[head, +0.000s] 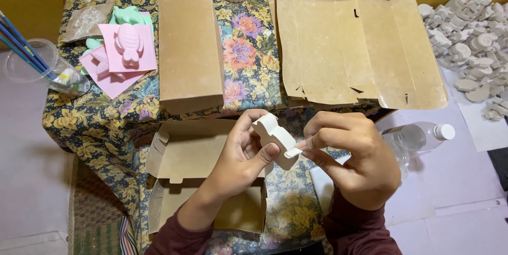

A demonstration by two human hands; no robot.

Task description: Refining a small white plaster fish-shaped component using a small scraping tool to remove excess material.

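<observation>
While the open brown cardboard box (206, 181) sits empty on the floral-patterned tablecloth (254, 48) just below our hands, we hold a small white plaster figurine (276, 139) above its right edge. Our left hand (241, 154) is curled closed around the figurine's lower side, thumb pressed against its face, and our right hand (349, 154) pinches the piece's lower end between thumb and forefinger, the other fingers folded in. Nothing lies inside the box that we can see, so packing looks barely begun: the figurine has yet to go in and the flaps stand open. Further up the cloth a closed brown cardboard box (189, 48) lies assembled, and beside it a stack of flat, unfolded brown cardboard blanks (360, 48) waits to be shaped. A heap of grey-white plaster shell pieces (471, 38) rests well apart at the right, so much seems left. Pink and green moulded sheets (124, 48) lie at the left, near a clear plastic cup of paintbrushes (37, 64), and a clear plastic bottle (418, 136) lies just beside our right hand.
</observation>
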